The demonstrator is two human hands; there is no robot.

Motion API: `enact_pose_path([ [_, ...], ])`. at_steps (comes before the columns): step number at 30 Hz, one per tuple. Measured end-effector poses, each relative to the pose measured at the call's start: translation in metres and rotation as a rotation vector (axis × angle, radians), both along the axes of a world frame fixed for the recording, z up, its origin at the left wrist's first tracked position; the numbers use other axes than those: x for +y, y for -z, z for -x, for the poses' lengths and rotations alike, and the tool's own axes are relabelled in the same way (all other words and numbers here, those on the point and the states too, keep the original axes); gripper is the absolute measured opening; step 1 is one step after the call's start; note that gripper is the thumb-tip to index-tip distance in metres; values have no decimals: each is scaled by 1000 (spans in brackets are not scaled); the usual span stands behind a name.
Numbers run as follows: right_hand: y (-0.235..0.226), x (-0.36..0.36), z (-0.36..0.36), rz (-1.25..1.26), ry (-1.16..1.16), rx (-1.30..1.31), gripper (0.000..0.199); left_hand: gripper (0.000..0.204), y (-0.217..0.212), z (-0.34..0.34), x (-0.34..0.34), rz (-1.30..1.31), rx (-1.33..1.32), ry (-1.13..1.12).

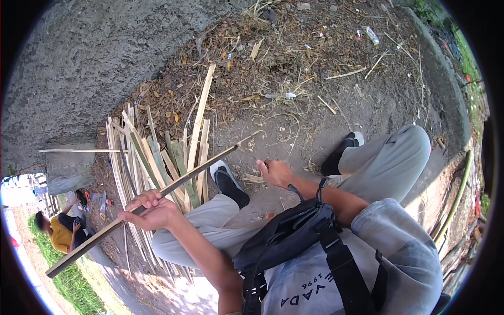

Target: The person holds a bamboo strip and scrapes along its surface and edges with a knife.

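Observation:
A long bamboo strip (202,168), dark along one side and pale along the other, slants across the space in front of me. My left hand (152,211) is closed around it, palm up, with its lower end reaching out to the far left. At the upper end the strip narrows to a thin, ragged tip. My right hand (277,173) is closed in front of my right knee, apart from the strip. Only a small dark point shows beside its fingers, so what it grips is hidden.
A pile of split bamboo strips (152,152) lies beside my left leg, next to a rough grey wall (94,68). Dry leaves and litter (294,58) cover the ground ahead. Another person (62,229) in a yellow top sits at the far left. A black bag (289,231) hangs across my body.

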State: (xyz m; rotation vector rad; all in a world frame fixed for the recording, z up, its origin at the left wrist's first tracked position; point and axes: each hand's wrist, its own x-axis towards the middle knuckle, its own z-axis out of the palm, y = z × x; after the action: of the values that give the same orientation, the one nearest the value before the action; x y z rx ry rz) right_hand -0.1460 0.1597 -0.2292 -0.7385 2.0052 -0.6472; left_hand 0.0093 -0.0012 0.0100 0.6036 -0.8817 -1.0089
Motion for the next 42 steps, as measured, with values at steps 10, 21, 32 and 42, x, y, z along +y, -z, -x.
enact_pose_path([
  [10, -15, 1, -6, 16, 0, 6, 62, 53, 5, -5, -1, -107, 18, -130],
  [21, -5, 3, 4, -52, -66, 69, 61, 53, 10, -20, -4, -84, 13, -196],
  [32, 8, 18, 1, -38, -94, 135, 60, 57, 18, -36, -11, -83, 29, -194],
  [42, 1, 17, 1, -129, -43, 77, 60, 54, 18, -32, -8, -96, 33, -205],
])
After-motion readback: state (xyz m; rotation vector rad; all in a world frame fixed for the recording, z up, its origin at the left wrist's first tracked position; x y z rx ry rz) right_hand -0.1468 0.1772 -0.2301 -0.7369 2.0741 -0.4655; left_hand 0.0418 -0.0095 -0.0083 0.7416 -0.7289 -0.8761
